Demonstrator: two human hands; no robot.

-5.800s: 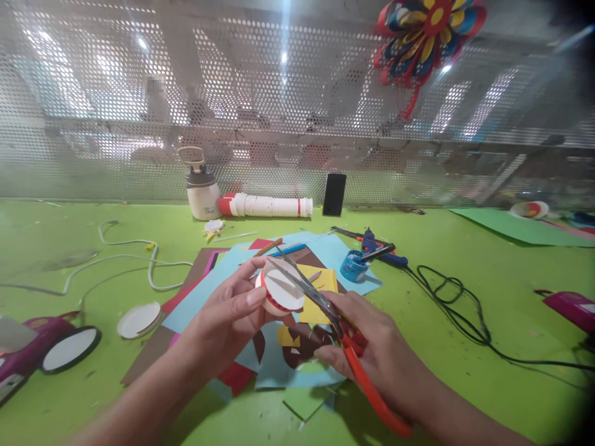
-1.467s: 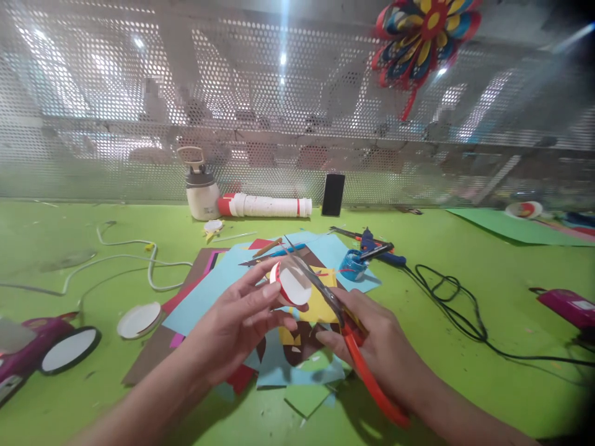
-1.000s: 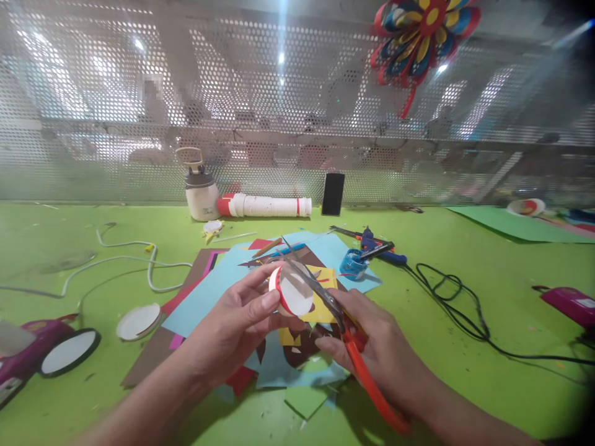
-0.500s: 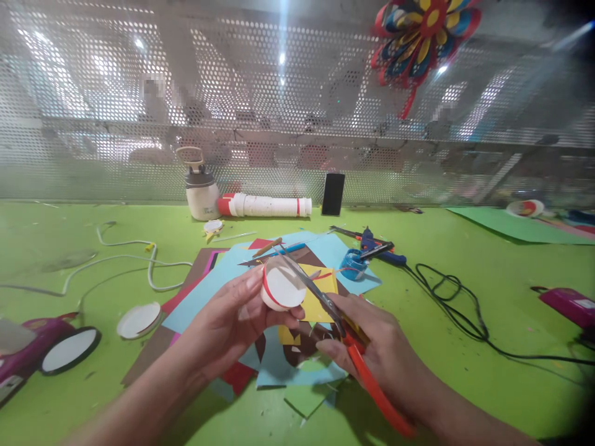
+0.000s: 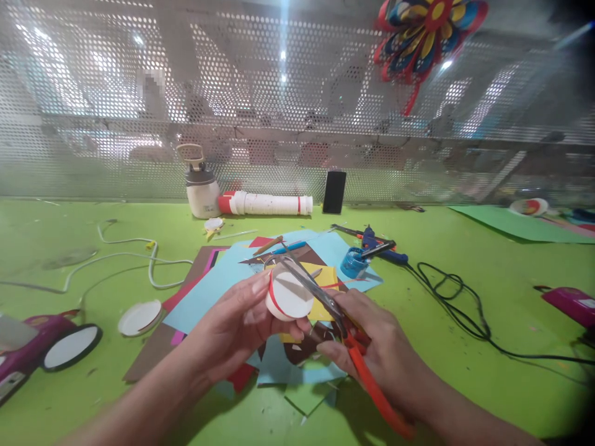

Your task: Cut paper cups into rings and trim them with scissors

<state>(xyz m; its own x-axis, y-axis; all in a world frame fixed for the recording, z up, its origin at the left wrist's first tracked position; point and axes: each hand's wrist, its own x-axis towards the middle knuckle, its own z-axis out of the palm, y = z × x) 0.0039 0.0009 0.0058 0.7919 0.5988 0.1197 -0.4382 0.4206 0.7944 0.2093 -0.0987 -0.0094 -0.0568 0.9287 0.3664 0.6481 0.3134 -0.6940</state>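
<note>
My left hand (image 5: 242, 322) is closed around a short, round white paper cup (image 5: 292, 296) with a red band on its side. The cup is tilted, its flat round face towards me. In my right hand (image 5: 376, 334) are scissors (image 5: 320, 294) with orange-red handles, the fingers wrapped about them. Their blades slant up to the left, across the cup's upper right edge. Whether they touch the cup I cannot tell. Beneath both hands lie a yellow paper piece (image 5: 325, 310), light blue paper (image 5: 202, 294) and brown paper (image 5: 151, 353).
Behind stand a spray bottle (image 5: 202, 195), a stack of paper cups (image 5: 274, 204) and a phone (image 5: 334, 192). To the right are a blue jar (image 5: 354, 264), a glue gun (image 5: 372, 238) and its looped black cable (image 5: 465, 316). White lids (image 5: 139, 318) and a white cable (image 5: 151, 266) lie left.
The cup in my left hand has shifted slightly right and down. The scissors blades now lie more across its upper edge; my right hand has barely moved.
</note>
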